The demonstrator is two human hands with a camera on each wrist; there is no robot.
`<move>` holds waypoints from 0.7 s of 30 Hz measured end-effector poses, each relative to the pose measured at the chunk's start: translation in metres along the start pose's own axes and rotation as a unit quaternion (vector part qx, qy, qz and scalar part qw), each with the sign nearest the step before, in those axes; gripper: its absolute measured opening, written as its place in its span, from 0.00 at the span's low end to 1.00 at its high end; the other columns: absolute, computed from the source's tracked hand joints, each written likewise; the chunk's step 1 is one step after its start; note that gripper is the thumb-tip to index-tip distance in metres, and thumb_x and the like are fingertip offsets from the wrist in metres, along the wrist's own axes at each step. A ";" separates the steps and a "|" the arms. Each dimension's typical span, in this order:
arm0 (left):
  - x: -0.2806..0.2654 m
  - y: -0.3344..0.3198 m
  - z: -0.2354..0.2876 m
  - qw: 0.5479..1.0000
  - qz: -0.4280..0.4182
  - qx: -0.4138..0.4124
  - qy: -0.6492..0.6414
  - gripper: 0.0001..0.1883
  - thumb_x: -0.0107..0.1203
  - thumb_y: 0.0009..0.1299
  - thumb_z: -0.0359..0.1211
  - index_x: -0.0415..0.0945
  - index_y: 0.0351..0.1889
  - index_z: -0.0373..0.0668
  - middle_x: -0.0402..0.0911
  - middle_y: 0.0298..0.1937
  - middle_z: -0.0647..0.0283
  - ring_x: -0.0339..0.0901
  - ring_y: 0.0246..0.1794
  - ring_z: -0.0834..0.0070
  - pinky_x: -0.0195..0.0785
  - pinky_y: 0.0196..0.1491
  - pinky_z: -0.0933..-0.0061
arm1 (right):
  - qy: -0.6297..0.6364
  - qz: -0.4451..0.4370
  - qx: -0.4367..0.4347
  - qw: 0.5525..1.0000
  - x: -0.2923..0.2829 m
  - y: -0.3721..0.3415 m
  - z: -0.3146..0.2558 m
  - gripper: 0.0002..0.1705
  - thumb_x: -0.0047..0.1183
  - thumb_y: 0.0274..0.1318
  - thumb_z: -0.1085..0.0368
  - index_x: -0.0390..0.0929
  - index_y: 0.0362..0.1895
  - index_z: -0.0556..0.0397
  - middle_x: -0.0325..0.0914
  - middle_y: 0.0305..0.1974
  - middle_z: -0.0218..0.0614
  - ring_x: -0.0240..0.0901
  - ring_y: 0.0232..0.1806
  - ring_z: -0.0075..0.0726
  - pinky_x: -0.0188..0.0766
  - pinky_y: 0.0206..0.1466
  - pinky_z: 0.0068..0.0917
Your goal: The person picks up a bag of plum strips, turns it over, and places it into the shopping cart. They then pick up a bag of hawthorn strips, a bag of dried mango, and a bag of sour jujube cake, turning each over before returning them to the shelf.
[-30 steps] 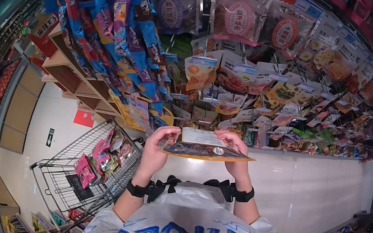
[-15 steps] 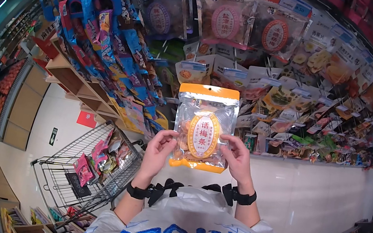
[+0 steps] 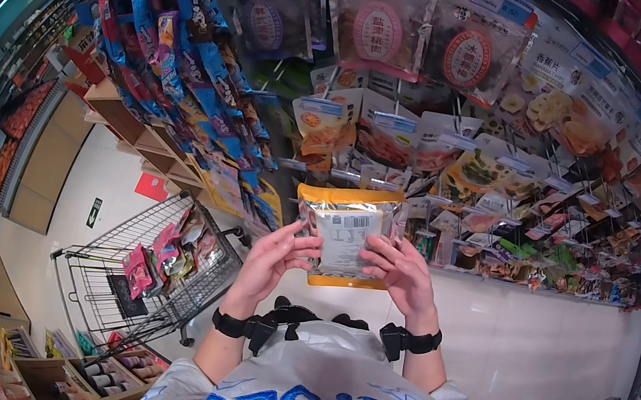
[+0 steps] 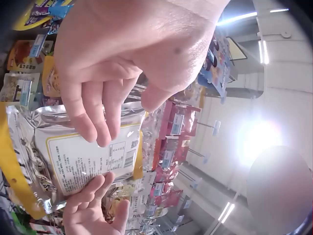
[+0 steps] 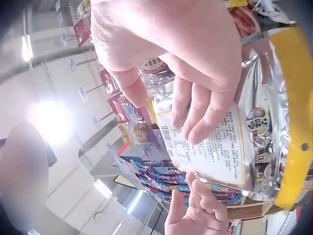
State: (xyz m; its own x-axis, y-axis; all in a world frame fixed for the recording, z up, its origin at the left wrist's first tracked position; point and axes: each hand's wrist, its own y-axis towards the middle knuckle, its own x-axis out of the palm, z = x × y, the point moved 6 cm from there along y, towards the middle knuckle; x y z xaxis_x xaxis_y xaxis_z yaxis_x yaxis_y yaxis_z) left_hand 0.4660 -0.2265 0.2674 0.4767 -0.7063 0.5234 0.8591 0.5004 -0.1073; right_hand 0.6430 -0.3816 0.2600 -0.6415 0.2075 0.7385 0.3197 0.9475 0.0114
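Note:
A silvery snack bag (image 3: 344,239) with yellow top and bottom bands is held up in front of the body, its white printed back label and barcode facing the head camera. The left hand (image 3: 266,263) grips its left side, and the right hand (image 3: 408,278) grips its right side, fingers of both lying over the label. In the left wrist view, the left hand (image 4: 127,54) has several fingertips on the label of the bag (image 4: 68,159). In the right wrist view, the right hand (image 5: 176,58) likewise touches the bag (image 5: 215,161) with its fingertips.
Hanging snack bags (image 3: 374,30) fill the rack ahead. Blue strips of small packets (image 3: 166,53) hang at the left. A wire shopping cart (image 3: 192,297) holding several packages (image 3: 139,271) stands at the lower left, beside wooden display shelves (image 3: 49,375).
The bag has gone from nearly edge-on to front-facing, then turned over to show its back. It is now slightly lower than half a second ago, with the fingers across the label.

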 end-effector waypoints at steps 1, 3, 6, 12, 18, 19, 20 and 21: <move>0.000 -0.001 -0.001 1.000 -0.014 -0.010 0.014 0.23 0.39 0.81 0.42 0.61 0.69 0.40 0.75 0.60 0.45 0.78 0.57 0.57 0.75 0.53 0.62 | 0.017 0.003 -0.005 1.000 -0.004 0.000 0.003 0.29 0.47 0.67 0.61 0.58 0.66 0.61 0.67 0.64 0.60 0.71 0.62 0.54 0.75 0.57 0.44; 0.002 -0.001 0.002 1.000 -0.023 -0.011 -0.006 0.24 0.37 0.81 0.45 0.61 0.67 0.41 0.74 0.61 0.47 0.77 0.58 0.56 0.75 0.54 0.61 | 0.035 0.002 -0.010 0.999 -0.007 0.007 0.004 0.26 0.45 0.69 0.59 0.60 0.65 0.59 0.67 0.63 0.60 0.71 0.62 0.54 0.75 0.57 0.44; 0.009 0.003 0.011 0.999 -0.034 -0.003 -0.038 0.25 0.33 0.81 0.52 0.60 0.65 0.44 0.73 0.62 0.52 0.77 0.58 0.56 0.75 0.53 0.60 | -0.008 0.077 -0.048 0.996 0.000 0.015 0.002 0.20 0.45 0.71 0.55 0.72 0.56 0.57 0.80 0.45 0.39 0.79 0.44 0.32 0.77 0.46 0.30; -0.002 0.012 0.038 0.999 -0.036 0.009 -0.031 0.21 0.46 0.74 0.37 0.58 0.63 0.45 0.67 0.63 0.60 0.71 0.62 0.69 0.71 0.59 0.61 | -0.178 0.054 -0.085 0.979 0.023 0.035 -0.006 0.15 0.55 0.64 0.64 0.76 0.53 0.55 0.76 0.41 0.23 0.64 0.28 0.09 0.58 0.30 0.10; -0.016 0.019 0.067 0.996 -0.056 0.072 0.018 0.33 0.51 0.60 0.21 0.55 0.64 0.45 0.68 0.61 0.57 0.69 0.61 0.73 0.65 0.59 0.74 | -0.291 0.016 -0.100 0.951 0.066 0.048 -0.010 0.33 0.57 0.57 0.78 0.64 0.66 0.56 0.68 0.57 0.32 0.68 0.32 0.12 0.73 0.34 0.14; -0.020 0.020 0.071 0.994 -0.047 0.081 0.050 0.35 0.52 0.58 0.18 0.55 0.64 0.46 0.69 0.60 0.57 0.69 0.61 0.73 0.65 0.60 0.74 | -0.295 0.017 -0.103 0.950 0.071 0.050 -0.008 0.33 0.57 0.57 0.78 0.64 0.66 0.56 0.68 0.57 0.32 0.68 0.32 0.12 0.73 0.34 0.14; -0.024 0.023 0.074 0.995 -0.035 0.083 0.034 0.37 0.50 0.55 0.14 0.55 0.64 0.47 0.69 0.59 0.58 0.69 0.60 0.74 0.65 0.58 0.74 | -0.301 0.019 -0.086 0.950 0.078 0.051 -0.003 0.33 0.57 0.57 0.78 0.64 0.67 0.55 0.68 0.57 0.32 0.69 0.33 0.13 0.75 0.34 0.15; -0.029 0.025 0.076 0.995 -0.040 0.085 0.032 0.37 0.50 0.55 0.14 0.55 0.64 0.47 0.69 0.59 0.58 0.69 0.60 0.74 0.65 0.58 0.74 | -0.306 0.020 -0.070 0.949 0.086 0.053 0.000 0.33 0.57 0.58 0.77 0.64 0.68 0.54 0.67 0.57 0.32 0.70 0.33 0.13 0.76 0.34 0.16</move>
State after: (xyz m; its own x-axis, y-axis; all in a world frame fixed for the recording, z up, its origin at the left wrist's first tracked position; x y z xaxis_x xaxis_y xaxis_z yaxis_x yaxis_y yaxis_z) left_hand 0.4591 -0.1555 0.3139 0.4247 -0.7748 0.4683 0.8532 0.5155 0.0792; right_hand 0.6045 -0.3137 0.3243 -0.8983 0.3856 0.2106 0.4143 0.9030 0.1136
